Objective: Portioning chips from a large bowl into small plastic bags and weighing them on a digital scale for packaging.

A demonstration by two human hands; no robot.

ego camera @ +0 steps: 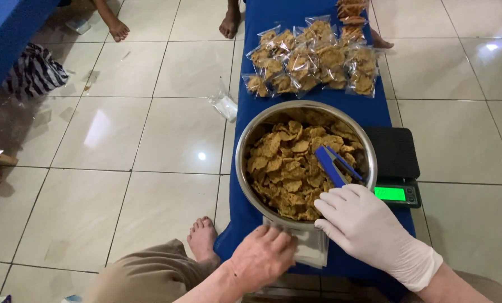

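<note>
While gloved right hand [369,224] grips blue tongs [334,164], seemingly plastic.

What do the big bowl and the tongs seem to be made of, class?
Bowl: probably polished steel, silvery with a reflective rim. Tongs: likely plastic, matte solid blue, held by the gloved right hand.

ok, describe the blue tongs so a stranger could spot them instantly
Start at the long blue cloth running up the middle of the tiled floor, then find the big round metal bowl of golden-brown chips on it. The blue tongs lie over the chips at the bowl's right side, held by the white-gloved right hand. They are the only blue thing inside the bowl.
</note>
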